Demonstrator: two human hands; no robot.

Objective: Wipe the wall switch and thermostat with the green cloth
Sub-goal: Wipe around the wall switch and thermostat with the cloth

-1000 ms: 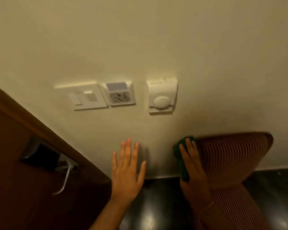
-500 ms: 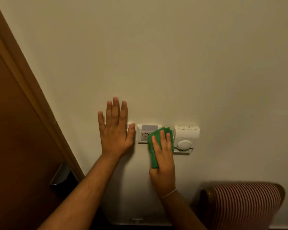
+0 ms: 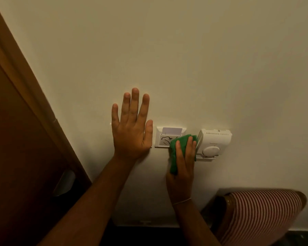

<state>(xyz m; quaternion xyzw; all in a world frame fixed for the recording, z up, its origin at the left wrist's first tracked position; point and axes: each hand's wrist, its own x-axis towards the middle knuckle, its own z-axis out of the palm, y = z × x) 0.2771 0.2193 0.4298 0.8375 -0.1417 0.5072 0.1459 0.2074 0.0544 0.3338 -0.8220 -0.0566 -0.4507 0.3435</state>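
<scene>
My right hand presses a folded green cloth flat against the wall, over the lower right corner of the white key-card holder plate and just left of the thermostat. The white thermostat, with a round dial and vent slots, is uncovered. My left hand lies flat on the wall with fingers spread and covers the wall switch plate; only a thin edge of that plate shows.
A brown wooden door with a metal handle fills the left side. A chair back with red and white stripes stands against the wall at the lower right. Dark floor runs along the bottom.
Both hands rose from low on the wall to the plates. The left hand now covers the switch, and the right hand with the cloth has shifted slightly right toward the thermostat.
</scene>
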